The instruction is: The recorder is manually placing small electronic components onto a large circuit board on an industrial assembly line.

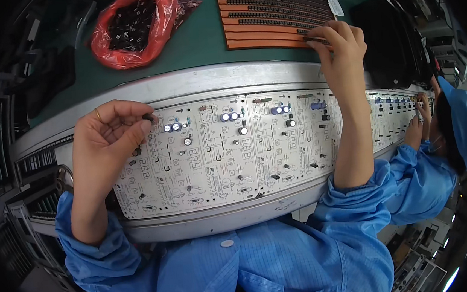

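Note:
My left hand (100,143), with a ring on one finger, is closed over the left end of the white circuit boards (209,186). Its thumb and fingertips pinch a small black electronic component (147,117). Farther off to the right, my right hand (345,49) reaches over the boards to the near right corner of an orange slotted tray (263,41). Thumb and index finger close on a small dark component (308,39) at the tray's lowest row. Blue-sided capacitors (171,127) and other small parts stand on the boards.
A red plastic bag (167,14) full of black components (133,25) lies on the green mat (197,39). A metal rail (195,81) runs between mat and boards. At the right, a co-worker in a blue sleeve (420,186) works along the same line.

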### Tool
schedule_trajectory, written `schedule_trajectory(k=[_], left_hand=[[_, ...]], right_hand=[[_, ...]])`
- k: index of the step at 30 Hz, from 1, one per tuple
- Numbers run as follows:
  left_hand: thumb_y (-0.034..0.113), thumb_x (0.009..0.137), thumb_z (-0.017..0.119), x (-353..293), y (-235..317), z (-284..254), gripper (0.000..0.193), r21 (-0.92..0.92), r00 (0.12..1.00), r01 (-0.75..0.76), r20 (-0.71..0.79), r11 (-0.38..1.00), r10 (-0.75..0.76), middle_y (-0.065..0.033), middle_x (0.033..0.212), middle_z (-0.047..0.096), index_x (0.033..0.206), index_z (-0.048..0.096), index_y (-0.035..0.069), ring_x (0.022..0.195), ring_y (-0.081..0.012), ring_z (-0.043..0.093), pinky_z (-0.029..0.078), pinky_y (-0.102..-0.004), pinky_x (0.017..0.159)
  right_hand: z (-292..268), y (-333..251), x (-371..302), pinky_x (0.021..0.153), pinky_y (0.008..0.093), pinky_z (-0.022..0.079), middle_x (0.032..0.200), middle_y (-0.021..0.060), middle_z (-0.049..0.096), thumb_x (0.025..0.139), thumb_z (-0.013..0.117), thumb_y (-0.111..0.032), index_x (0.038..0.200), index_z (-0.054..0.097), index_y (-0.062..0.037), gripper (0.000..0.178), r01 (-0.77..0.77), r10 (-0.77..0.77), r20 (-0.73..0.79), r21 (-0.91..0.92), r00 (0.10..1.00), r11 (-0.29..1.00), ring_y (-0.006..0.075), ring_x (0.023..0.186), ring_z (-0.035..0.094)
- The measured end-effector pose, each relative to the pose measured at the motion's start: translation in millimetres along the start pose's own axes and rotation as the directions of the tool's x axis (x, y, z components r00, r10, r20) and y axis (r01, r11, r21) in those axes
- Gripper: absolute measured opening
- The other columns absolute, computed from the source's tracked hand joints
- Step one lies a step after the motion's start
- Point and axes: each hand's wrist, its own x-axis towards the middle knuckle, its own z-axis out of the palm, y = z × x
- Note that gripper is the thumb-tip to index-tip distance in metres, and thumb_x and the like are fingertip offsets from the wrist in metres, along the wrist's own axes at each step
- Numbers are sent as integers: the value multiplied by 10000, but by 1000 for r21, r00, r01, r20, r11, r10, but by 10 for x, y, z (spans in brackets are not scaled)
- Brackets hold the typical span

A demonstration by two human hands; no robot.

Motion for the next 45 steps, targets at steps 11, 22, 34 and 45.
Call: schedule_trajectory(k=[11, 22, 34, 45], left_hand=[[-32, 861, 676, -40, 5, 143, 181, 48, 997, 18, 74, 999, -22, -86, 925, 712, 1039, 676, -66, 791, -80, 651, 517, -189, 699], [38, 829, 685, -399, 146, 648, 145, 372, 966, -134, 255, 919, 38, -101, 814, 716, 947, 711, -44, 730, -127, 668, 538, -255, 680], [51, 816, 656, -467, 38, 906, 164, 549, 958, -117, 283, 828, -52, -172, 789, 701, 933, 703, -55, 727, -230, 693, 549, -315, 680], [51, 807, 662, -470, 65, 1005, 143, 603, 963, -102, 260, 792, -74, -167, 806, 700, 914, 714, -28, 742, -264, 688, 554, -345, 707]], right_hand=[[208, 173, -23, 885, 415, 423, 1041, 4, 643, 830, 699, -162, 939, 722, -185, 114, 79, -80, 1, -56, 997, 995, 271, 1029, 552], [37, -70, 10, 833, 432, 407, 910, 114, 555, 796, 636, 7, 906, 610, -44, 125, 94, -92, -53, 33, 994, 995, 306, 917, 503], [-433, -237, -163, 796, 303, 455, 861, 76, 545, 944, 499, 38, 958, 515, -18, 61, -116, 191, -73, 570, 979, 813, 178, 850, 560], [-530, -273, -201, 814, 263, 477, 828, 56, 583, 996, 471, -4, 993, 474, -8, 6, -104, 194, -42, 724, 980, 682, 116, 832, 594]])
